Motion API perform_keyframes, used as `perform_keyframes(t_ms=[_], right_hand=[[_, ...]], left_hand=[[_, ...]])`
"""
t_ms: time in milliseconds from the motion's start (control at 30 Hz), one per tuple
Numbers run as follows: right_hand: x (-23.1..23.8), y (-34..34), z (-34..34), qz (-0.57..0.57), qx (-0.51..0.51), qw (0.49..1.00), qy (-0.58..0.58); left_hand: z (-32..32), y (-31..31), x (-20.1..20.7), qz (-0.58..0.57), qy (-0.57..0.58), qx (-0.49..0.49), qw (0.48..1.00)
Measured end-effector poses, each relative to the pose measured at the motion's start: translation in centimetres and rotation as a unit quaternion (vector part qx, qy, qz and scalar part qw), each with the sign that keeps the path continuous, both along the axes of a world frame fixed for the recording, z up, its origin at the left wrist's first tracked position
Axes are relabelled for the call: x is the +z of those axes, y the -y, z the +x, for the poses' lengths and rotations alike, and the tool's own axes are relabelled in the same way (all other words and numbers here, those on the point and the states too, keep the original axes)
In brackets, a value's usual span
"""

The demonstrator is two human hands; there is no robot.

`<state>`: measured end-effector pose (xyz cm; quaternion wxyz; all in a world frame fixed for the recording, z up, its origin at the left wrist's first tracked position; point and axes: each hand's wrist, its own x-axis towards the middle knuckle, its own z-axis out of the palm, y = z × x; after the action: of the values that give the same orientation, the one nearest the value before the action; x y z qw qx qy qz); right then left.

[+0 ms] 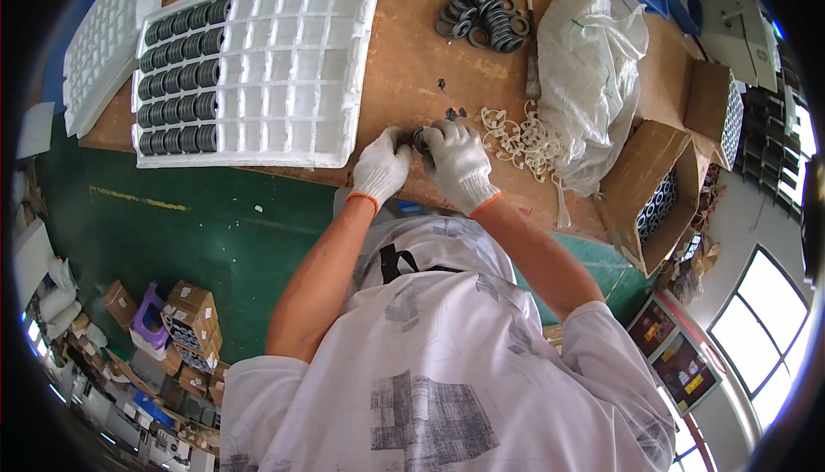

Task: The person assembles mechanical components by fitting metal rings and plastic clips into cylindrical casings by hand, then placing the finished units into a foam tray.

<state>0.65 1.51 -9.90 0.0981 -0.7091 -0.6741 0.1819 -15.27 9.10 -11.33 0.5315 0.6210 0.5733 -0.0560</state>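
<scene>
Head view: looking down at the near edge of a brown table [412,51], with the left hand [381,162] and the right hand [460,162] close together there, both in white knitted gloves with orange cuffs. Holding a small dark round piece [420,140] there, between the hands. Gripping it with the right hand's fingers, curled over from the right; placing the left fingers against or just beside its left side. Cannot tell, with the piece partly covered, whether clamping or merely touching it on the left.

Seeing a few small dark bits [452,114] just beyond. To the left, seeing a white compartment tray [364,51] with five rows of dark rings [187,78] on edge along its left part, and a second white tray [112,42] farther left. Ahead and right, seeing a loose pile of dark rings [488,18], then a slim tool [532,81] beside a translucent plastic bag [593,68]. Nearer, seeing a heap of cream loops [524,144]; at far right, an open cardboard box [646,156] with ring-shaped pieces inside.
</scene>
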Motion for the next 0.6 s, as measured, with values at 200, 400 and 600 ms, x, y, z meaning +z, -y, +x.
perform_keyframes(t_ms=[200, 400, 600], right_hand=[[0.9, 0.1, -0.4, -0.015, -0.07, 0.997, -0.035], [0.8, -0.2, -0.3, -0.098, -0.1, 0.988, -0.058], [0.2, 0.5, 0.1, -0.063, -0.087, 0.992, -0.064]], left_hand=[[0.1, -0.1, 0.4, -0.011, -0.015, -0.01, 1.0], [-0.1, -0.4, 0.3, -0.017, -0.009, -0.018, 1.0], [-0.3, -0.9, 0.5, -0.04, 0.0, -0.055, 0.998]])
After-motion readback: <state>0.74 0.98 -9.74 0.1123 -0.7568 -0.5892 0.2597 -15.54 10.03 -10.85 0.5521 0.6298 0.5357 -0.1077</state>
